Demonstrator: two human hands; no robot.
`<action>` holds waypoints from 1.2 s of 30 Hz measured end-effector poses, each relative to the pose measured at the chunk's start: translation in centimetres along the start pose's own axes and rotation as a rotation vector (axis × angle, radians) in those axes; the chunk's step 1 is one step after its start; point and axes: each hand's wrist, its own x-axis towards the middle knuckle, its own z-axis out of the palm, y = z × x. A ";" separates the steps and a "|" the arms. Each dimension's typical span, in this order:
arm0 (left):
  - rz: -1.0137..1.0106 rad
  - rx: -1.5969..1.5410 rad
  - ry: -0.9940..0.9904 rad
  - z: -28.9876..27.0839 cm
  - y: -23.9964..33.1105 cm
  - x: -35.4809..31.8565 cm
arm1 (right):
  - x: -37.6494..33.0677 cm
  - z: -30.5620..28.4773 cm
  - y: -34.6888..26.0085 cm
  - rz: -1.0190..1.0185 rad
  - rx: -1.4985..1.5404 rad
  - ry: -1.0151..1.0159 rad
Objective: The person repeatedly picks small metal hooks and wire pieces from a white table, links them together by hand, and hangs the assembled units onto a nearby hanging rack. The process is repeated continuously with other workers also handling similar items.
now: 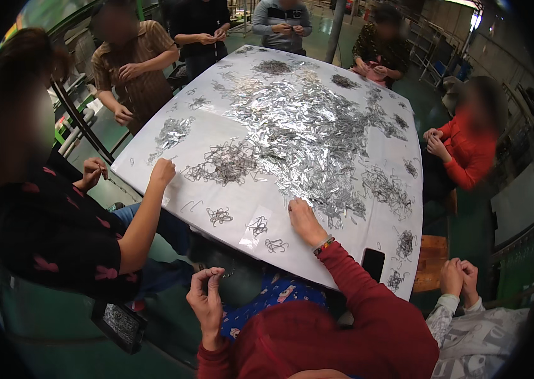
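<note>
My right hand (305, 221) reaches over the white-covered table (216, 126), its fingers curled at the near edge of a large pile of small shiny metal strips (311, 145). Whether a piece is between those fingertips I cannot make out. My left hand (205, 302) is raised off the table's near edge, thumb and fingers drawn together in a pinch; anything in it is too small to name. Between my hands, small clusters of bent wire hooks (257, 226) lie near the table edge. A bigger heap of wire hooks (226, 162) is farther left.
A black phone (373, 264) lies right of my forearm. Co-workers stand or sit around the table; one in a black patterned top (58, 234) reaches onto it from the left. A wooden stool (431, 259) is at the right, and a dark crate (120, 325) of metal pieces at lower left.
</note>
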 end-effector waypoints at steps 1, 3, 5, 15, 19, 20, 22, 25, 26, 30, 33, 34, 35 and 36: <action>0.000 -0.016 0.000 -0.2 0.0 -0.1 | 0.2 -0.4 -0.3 0.017 0.042 0.006; -0.006 -0.050 -0.008 -0.3 0.0 -0.4 | 0.6 -1.4 -1.2 0.038 0.134 0.052; -0.006 -0.054 -0.047 -0.4 0.0 -0.5 | 1.3 -1.9 -2.9 0.042 0.233 0.134; 0.037 0.002 -0.146 0.6 -0.5 -0.1 | -1.2 -4.0 -17.6 0.064 1.280 -0.342; 0.006 0.123 -0.131 0.8 -0.3 -0.2 | -1.9 -5.9 -19.1 -0.059 1.028 -0.300; 0.051 0.166 -0.124 0.9 -0.3 -0.1 | -2.0 -6.3 -19.2 0.030 1.006 -0.380; 0.007 0.141 -0.130 1.0 -0.4 -0.1 | -2.0 -6.6 -19.2 0.028 1.023 -0.348; 0.078 0.273 -0.134 0.8 -1.3 0.1 | -2.3 -6.3 -18.9 0.022 0.985 -0.293; 0.049 0.309 -0.143 0.6 -1.6 0.0 | -2.5 -5.9 -18.8 0.117 1.110 -0.321; 0.053 0.262 -0.133 0.1 -2.9 -0.3 | -3.2 -4.6 -18.6 0.121 1.104 -0.313; 0.006 -0.078 -0.073 0.0 -3.5 0.0 | -3.4 -4.0 -18.4 0.255 1.192 -0.351; 0.004 -0.099 -0.035 -0.2 -3.8 1.0 | -3.4 -3.8 -18.2 0.246 1.203 -0.364; 0.062 -0.124 -0.040 -0.7 -4.1 2.3 | -3.4 -3.7 -18.1 0.255 1.226 -0.374; 0.045 0.067 -0.040 -1.4 -4.3 4.0 | -3.5 -3.5 -18.0 0.260 1.239 -0.383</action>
